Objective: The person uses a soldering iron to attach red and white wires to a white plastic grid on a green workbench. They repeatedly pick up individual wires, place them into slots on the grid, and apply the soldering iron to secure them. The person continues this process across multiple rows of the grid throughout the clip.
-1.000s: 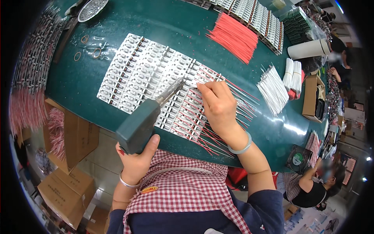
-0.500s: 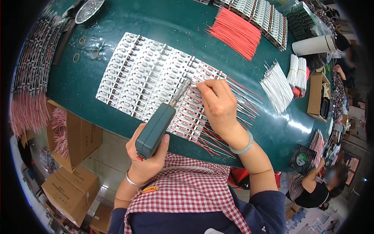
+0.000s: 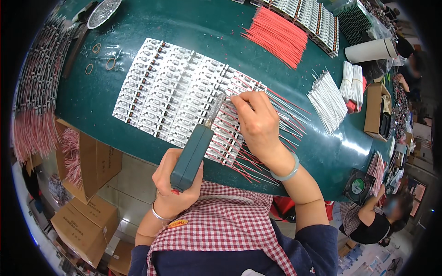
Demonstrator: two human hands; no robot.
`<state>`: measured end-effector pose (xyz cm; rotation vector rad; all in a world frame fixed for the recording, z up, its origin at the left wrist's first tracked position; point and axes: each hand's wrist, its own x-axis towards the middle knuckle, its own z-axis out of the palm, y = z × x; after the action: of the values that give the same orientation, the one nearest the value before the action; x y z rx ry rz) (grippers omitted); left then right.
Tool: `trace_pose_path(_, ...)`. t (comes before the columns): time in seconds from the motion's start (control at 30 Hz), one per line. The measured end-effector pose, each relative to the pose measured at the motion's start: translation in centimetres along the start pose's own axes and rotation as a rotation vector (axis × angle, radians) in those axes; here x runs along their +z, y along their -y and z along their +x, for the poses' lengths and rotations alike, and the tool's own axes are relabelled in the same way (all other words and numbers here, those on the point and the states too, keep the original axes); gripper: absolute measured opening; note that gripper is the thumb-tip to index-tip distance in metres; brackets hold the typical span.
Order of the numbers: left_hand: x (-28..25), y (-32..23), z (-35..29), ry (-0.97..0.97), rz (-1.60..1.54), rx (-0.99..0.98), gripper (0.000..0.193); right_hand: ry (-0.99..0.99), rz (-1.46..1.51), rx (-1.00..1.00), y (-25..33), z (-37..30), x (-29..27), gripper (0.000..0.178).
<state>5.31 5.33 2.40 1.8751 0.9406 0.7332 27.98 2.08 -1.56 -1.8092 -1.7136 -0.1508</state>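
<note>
My left hand (image 3: 165, 178) grips a dark green soldering gun (image 3: 192, 156), its metal tip slanting up and away toward a panel of small white parts (image 3: 177, 89). Right beside that tip, my right hand (image 3: 258, 123) is closed in a pinch over the panel. A short pale end, looking like a wire, shows at its fingertips; most of it is hidden by the fingers. Red and white wires (image 3: 291, 120) are attached along the panel's right columns and fan out to the right, partly beneath my right hand and wrist.
Beyond the panel lie loose red wires (image 3: 276, 37); white wires (image 3: 327, 102) lie to the right. Rubber bands (image 3: 110, 64) and a silvery dish (image 3: 103, 13) are at the left. A small black fan (image 3: 358, 186) stands at the right edge. Cardboard boxes (image 3: 83, 225) stand below left; a person (image 3: 375, 216) sits at right.
The soldering gun and my left hand have shifted slightly right, and the gun stands more upright. My right hand stays almost in place, still pinched near the tip.
</note>
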Motion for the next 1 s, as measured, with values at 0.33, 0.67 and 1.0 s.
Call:
trace_pose_path(0.33, -0.9, 0.3, -0.7, -0.030, 0.080, 0.055, 0.021, -0.016, -0.009, 0.004, 0.0, -0.1, 0.3, 0.028)
trace_pose_path(0.67, -0.9, 0.6, -1.3, -0.041, 0.033, 0.016, 0.025, -0.045, 0.026, -0.023, 1.0, -0.5, 0.0, 0.028)
trace_pose_path(1.0, -0.8, 0.6, -1.1, -0.033, 0.043, 0.052, 0.021, 0.013, 0.008, -0.023, 1.1, -0.6, 0.0, 0.031)
